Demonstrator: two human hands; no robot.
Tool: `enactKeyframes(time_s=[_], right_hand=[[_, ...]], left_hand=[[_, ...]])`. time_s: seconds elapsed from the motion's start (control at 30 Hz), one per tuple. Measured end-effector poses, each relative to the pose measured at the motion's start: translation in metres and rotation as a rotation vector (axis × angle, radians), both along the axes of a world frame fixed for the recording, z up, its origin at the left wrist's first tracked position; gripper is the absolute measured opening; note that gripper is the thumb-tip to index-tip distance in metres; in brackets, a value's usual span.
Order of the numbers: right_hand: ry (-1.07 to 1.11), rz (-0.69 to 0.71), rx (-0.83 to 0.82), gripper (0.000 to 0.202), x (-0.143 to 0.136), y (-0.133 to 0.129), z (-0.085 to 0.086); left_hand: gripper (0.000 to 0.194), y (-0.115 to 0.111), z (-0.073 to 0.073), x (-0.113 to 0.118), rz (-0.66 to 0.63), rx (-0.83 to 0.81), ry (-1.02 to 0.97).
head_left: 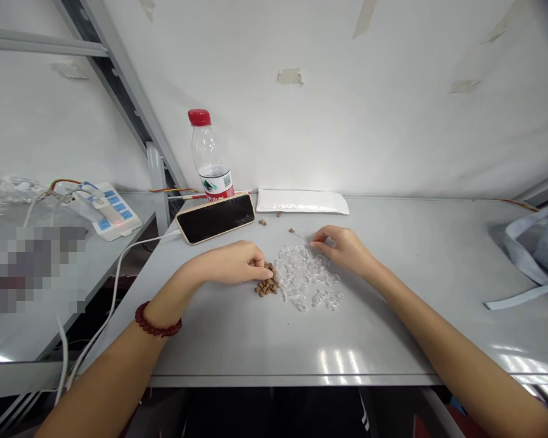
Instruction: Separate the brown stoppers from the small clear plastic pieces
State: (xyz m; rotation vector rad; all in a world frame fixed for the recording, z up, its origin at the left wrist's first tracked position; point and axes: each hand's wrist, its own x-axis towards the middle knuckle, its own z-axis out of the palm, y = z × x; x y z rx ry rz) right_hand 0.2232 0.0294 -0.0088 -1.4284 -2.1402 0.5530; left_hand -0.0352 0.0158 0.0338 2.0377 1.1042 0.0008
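Note:
My left hand (240,261) rests at the edge of a small heap of brown cube-like pieces (267,288). Its fingers are curled in and the thumb lies close over the heap; whatever may be between them is hidden. Beside the heap spreads a loose pile of clear plastic ring-shaped pieces (301,274). Over the pile's far right edge, my right hand (340,246) has thumb and forefinger drawn together in a pinch, and anything in it is too small to name. A small brown piece with a clear part (292,230) lies just beyond the pile.
Behind the piles lie a phone (217,218) on a white cable and a flat white packet (301,201). A red-capped bottle (212,164) stands by the wall. Two small brown bits (262,222) sit near the phone. A power strip (114,213) is left; blue-grey fabric (539,249) is right.

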Motion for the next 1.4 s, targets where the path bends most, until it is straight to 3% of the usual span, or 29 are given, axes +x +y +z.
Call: enactKeyframes(time_s=[0.13, 0.27, 0.43, 0.63, 0.93, 1.07, 1.23, 1.4], right_hand=[[-0.020, 0.012, -0.002, 0.021, -0.003, 0.000, 0.001], [-0.003, 0.000, 0.119, 0.020, -0.011, 0.001, -0.001], [-0.055, 0.153, 0.159, 0.029, -0.022, 0.004, -0.008], [-0.122, 0.181, 0.134, 0.033, -0.023, 0.006, -0.013], [-0.097, 0.182, 0.146, 0.039, -0.021, 0.003, -0.003], [-0.074, 0.177, 0.166, 0.032, -0.019, 0.004, -0.006], [-0.069, 0.051, 0.186, 0.012, -0.015, 0.011, -0.016], [-0.042, -0.029, 0.097, 0.013, -0.014, 0.012, -0.014]], left_hand=[[0.038, 0.002, 0.004, -0.002, 0.111, 0.091, -0.010], [0.037, 0.006, 0.000, -0.002, 0.216, 0.185, -0.065], [0.034, 0.009, -0.008, 0.003, 0.317, 0.322, -0.060], [0.032, 0.010, -0.012, 0.008, 0.323, 0.348, -0.066], [0.030, 0.006, -0.015, 0.017, 0.320, 0.371, -0.107], [0.030, 0.006, -0.017, 0.019, 0.307, 0.377, -0.123], [0.030, 0.007, -0.020, 0.017, 0.312, 0.385, -0.146], [0.029, 0.005, -0.018, 0.018, 0.313, 0.374, -0.153]])
